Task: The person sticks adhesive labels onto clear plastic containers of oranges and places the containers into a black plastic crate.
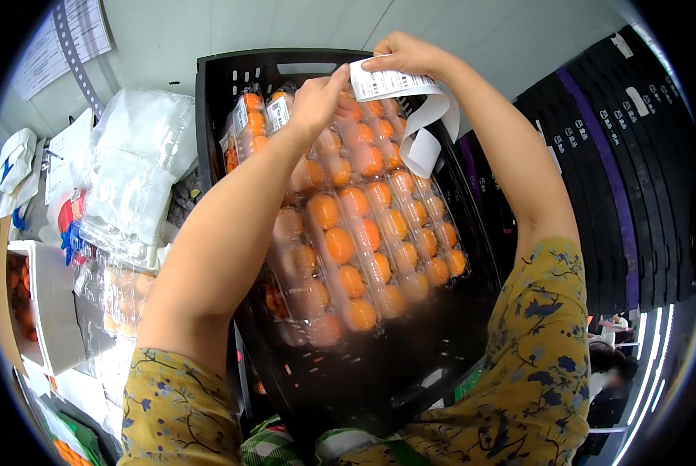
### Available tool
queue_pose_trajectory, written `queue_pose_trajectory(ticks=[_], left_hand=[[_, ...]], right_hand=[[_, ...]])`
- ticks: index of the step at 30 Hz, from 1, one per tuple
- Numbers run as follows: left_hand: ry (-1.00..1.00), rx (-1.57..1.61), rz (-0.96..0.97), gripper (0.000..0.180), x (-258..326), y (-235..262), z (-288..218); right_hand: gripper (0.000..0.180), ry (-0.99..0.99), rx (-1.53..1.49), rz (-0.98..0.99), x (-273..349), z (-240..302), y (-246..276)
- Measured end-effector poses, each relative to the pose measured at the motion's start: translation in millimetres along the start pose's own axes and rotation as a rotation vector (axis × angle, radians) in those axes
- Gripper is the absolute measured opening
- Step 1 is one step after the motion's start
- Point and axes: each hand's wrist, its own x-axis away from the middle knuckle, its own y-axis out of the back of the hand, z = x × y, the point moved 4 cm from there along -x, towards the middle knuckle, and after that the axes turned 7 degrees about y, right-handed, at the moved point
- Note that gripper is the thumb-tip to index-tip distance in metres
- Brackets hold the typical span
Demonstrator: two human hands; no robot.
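- Up top, both hands meet over the far end of a black plastic crate (216, 101) that fills the middle of the view.
- The right hand (406, 56) pinches the upper end of a white label strip (390, 82) between thumb and fingers; the strip bears dark print and its loose tail curls down in a loop (422, 147) over the crate's contents.
- The left hand (317, 99) has its fingers bunched together, the tips touching the strip's left edge, right beside the other hand.
- Under the strip, the crate holds clear plastic clamshell packs of small orange fruit (363, 241), laid flat in rows; two more packs (258, 116) stand on edge at the far left corner, with white labels on their ends.
- Both forearms are bare, and mustard-yellow sleeves with a dark blue flower print (534, 349) cover the upper arms.
- Left of the crate lies a pile of empty clear clamshell trays (134, 179), and beyond it, papers and bags on the pale desk (231, 31).
- At the far left edge, a white carton (48, 303) holds more orange fruit.
- Right of the crate, stacked black crates (627, 171) with small white tags stand in a row.
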Motion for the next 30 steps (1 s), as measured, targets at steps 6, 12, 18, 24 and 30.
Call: queue_pose_trajectory(ticks=[6, 12, 18, 24, 30], left_hand=[[0.072, 0.220, 0.331, 0.016, 11.1, -17.6, -8.8], [0.045, 0.079, 0.333, 0.018, 16.1, -21.5, -13.6], [-0.068, 0.006, 0.170, 0.018, 16.3, -16.1, -18.1], [-0.009, 0.056, 0.087, 0.015, 14.6, -11.6, -18.4], [-0.025, 0.017, 0.028, 0.015, 14.8, -8.6, -21.6]], right_hand=[[0.027, -0.008, -0.090, -0.014, 33.1, -0.8, -5.6], [0.019, 0.033, -0.250, 0.017, 34.2, 4.0, -14.7], [0.027, 0.064, -0.097, -0.029, 22.7, 10.0, -18.5], [0.030, -0.002, -0.093, -0.080, 23.1, 6.6, -18.5], [0.030, -0.077, -0.226, -0.037, 38.3, 7.8, -18.2]])
